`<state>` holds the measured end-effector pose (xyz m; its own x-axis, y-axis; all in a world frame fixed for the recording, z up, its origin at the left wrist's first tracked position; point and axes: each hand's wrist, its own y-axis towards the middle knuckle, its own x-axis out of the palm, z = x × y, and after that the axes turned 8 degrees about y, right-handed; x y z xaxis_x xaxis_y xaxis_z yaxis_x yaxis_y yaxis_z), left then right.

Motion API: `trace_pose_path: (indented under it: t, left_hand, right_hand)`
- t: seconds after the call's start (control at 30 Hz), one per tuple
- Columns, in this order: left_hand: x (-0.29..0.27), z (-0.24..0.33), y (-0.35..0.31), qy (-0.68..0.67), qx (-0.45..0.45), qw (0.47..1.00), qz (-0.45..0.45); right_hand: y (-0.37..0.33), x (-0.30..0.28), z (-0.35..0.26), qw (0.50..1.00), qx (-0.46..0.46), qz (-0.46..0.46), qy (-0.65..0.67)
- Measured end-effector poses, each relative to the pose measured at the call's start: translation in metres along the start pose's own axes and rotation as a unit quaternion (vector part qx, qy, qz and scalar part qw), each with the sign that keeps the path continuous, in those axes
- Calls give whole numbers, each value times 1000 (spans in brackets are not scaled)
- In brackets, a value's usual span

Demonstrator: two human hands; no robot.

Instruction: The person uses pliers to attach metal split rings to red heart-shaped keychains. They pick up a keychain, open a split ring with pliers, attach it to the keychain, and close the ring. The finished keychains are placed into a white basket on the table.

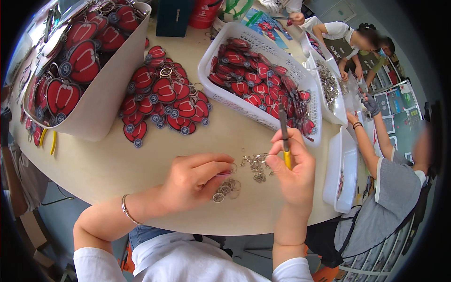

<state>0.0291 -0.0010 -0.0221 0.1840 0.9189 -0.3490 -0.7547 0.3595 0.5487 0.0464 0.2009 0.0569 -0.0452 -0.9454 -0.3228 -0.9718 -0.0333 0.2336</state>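
My left hand (190,181) is closed, its fingertips pinching a red tag (224,173), of which only a thin edge shows; a metal ring (234,167) sits at those fingertips. Pliers with yellow handles (287,160) are held upright in my right hand (298,171), dark jaws pointing up. Between the hands lies a heap of small metal links (257,164). Larger key rings (227,189) lie just under the left fingers. Beyond them spreads a pile of red glove-shaped keychains (164,90) with round grey-blue discs, some with rings on.
At left stands a tall white bin (101,101) full of keychains, yellow-handled pliers (52,142) beside it. A white perforated basket (213,91) holds red tags. White trays (334,188) line the right edge. Co-workers (394,188) sit at the right and far side.
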Motion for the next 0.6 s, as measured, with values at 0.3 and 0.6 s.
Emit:
trace_pose_path:
  t: [0.3,0.6]
  left_hand:
    - [-1,9,1,-59,65,995,40]
    - [-1,9,1,-62,60,995,54]
  right_hand:
    - [-4,11,-18,999,7,-8,47]
    - [-11,17,-29,996,23,6,87]
